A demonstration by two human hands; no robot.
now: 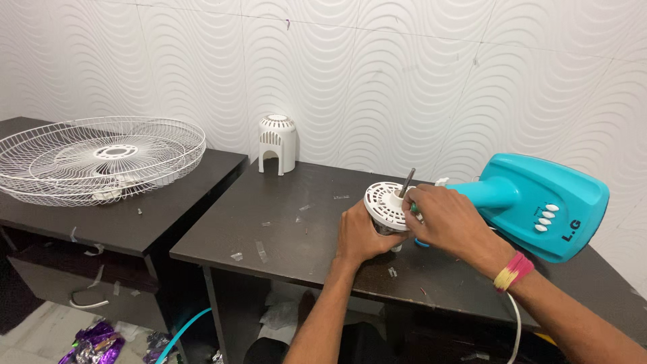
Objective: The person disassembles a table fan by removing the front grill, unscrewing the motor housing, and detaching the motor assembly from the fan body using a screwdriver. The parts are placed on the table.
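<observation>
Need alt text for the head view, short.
Two bare hands, left hand and right hand, grip a white fan motor housing on a dark table, beside a turquoise fan base. A wire fan guard lies left.

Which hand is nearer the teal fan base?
Right. The right hand sits beside the teal fan base; the left hand grips the white motor, farther away.
</observation>
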